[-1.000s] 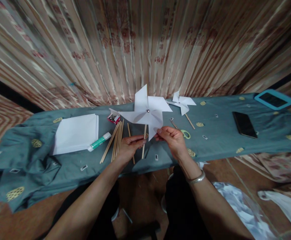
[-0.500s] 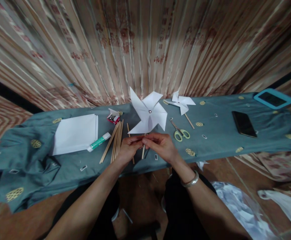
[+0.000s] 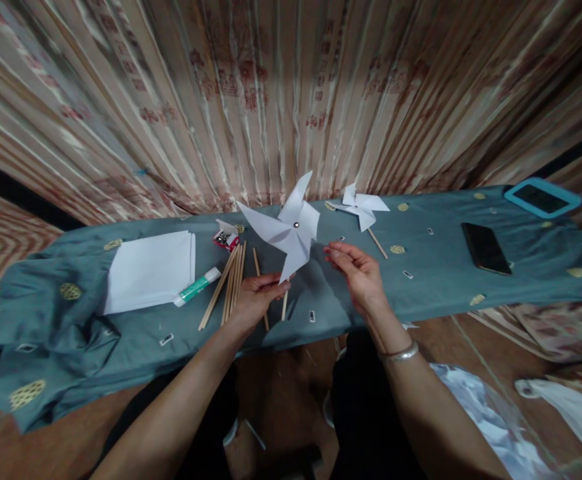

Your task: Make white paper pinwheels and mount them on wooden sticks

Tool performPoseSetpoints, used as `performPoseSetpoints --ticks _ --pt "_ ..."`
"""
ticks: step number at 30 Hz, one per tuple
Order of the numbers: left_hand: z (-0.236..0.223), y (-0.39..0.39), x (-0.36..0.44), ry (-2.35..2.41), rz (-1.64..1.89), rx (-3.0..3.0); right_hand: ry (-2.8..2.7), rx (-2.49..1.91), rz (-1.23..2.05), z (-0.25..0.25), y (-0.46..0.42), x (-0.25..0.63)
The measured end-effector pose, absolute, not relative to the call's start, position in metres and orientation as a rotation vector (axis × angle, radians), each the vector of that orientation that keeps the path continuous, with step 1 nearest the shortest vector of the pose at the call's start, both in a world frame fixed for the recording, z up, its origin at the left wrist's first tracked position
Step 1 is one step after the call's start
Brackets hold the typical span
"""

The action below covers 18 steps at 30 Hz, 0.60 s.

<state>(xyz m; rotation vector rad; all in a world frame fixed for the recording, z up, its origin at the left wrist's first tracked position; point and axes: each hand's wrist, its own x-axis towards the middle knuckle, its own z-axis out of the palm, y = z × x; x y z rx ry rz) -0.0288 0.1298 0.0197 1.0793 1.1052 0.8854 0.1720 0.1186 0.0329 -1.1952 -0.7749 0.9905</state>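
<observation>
My left hand (image 3: 257, 298) is closed on the wooden stick of a white paper pinwheel (image 3: 285, 230), holding it upright over the grey-green cloth (image 3: 71, 333). A silver pin sits at the pinwheel's centre. To the right of the blades my right hand (image 3: 358, 277) hovers with fingers spread and nothing in it, close to the paper but apart from it. Just left of my left hand lies a bundle of wooden sticks (image 3: 231, 283).
A second white pinwheel (image 3: 361, 207) lies further back. A stack of white paper (image 3: 148, 270), a glue stick (image 3: 198, 285) and a small red box (image 3: 225, 237) are at the left. A black phone (image 3: 485, 248) and a blue-framed tablet (image 3: 542, 197) lie at the right. Striped curtains hang behind.
My right hand has let go of the stick and moved right and up, opening beside the blades. The pinwheel has turned and shifted slightly left. The scissors are now hidden behind my right hand.
</observation>
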Motion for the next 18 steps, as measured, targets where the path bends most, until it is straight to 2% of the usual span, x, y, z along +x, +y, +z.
performPoseSetpoints --ticks 18 --pt "0.019 0.130 -0.028 1.103 0.909 1.087 -0.791 -1.070 1.288 0.038 0.108 0.147"
